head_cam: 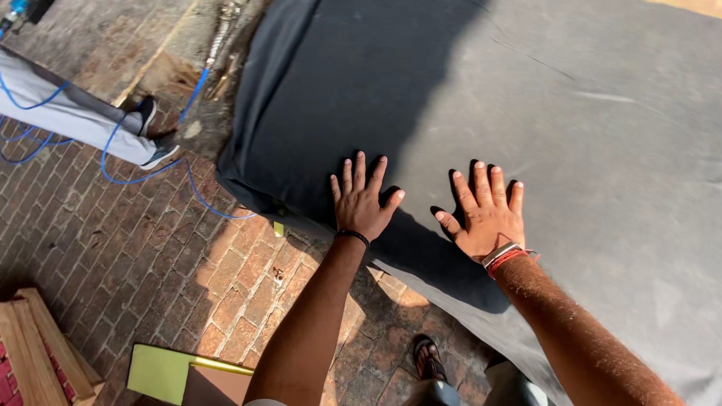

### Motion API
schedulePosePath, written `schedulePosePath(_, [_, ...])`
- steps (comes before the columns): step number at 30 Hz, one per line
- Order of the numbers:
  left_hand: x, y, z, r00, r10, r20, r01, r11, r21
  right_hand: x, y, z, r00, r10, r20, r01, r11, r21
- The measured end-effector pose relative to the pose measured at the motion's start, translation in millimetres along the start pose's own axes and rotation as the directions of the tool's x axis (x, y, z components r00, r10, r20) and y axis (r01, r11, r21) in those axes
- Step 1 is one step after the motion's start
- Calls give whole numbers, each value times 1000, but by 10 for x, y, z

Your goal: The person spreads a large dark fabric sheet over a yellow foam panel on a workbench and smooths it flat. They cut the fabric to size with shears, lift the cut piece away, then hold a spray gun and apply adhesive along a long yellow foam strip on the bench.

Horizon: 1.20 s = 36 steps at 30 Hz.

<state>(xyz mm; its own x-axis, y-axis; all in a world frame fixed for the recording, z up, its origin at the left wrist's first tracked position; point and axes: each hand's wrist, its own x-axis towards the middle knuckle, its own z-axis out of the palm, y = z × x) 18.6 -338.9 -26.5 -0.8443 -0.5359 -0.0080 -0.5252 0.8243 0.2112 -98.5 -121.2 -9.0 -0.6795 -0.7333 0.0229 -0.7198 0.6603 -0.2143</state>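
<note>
Brick paving (135, 248) runs under a big cushion covered in grey cloth (541, 113), which fills the upper right. Left hand (362, 200) lies flat on its near edge, fingers spread, gripping nothing. Right hand (487, 211) presses flat just beside it, also open. Farther left, a blue hose (143, 179) loops past another person's trouser leg (68, 113).

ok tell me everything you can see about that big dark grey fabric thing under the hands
The dark grey fabric is a large matte sheet stretched over a bulky, padded-looking form with a rounded corner. It fills the upper right of the view above the brick floor, part sunlit, part shadowed, with faint creases. The left hand and right hand press flat on it near its lower edge, fingers spread.
</note>
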Motion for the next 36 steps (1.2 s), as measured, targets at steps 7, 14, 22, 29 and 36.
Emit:
schedulePosePath(7, [997, -1257, -279, 942, -336, 22, 335, 942, 35, 1352, -149, 198, 999, 10, 36, -10, 1000, -2])
schedulePosePath(14, [1859, -1893, -567, 894, -437, 93, 434, 899, 56, 3132, -164, 147, 996, 65, 60, -63, 997, -33])
schedulePosePath(22, [3114, -1613, -511, 986, 44, 162, -56, 996, 72, 4882, -595, 55, 994, 27, 108, -21, 998, -58])
schedulePosePath(29, [3809, -1549, -466, 997, 22, 67, -24, 999, 28, 5803, -783, 170, 979, 6, 203, 1, 999, -36])
schedulePosePath(36, [3860, -1609, -507, 1000, 24, 5, -24, 1000, -2, 6232, -1166, 442, 995, 4, 98, -2, 1000, -18])
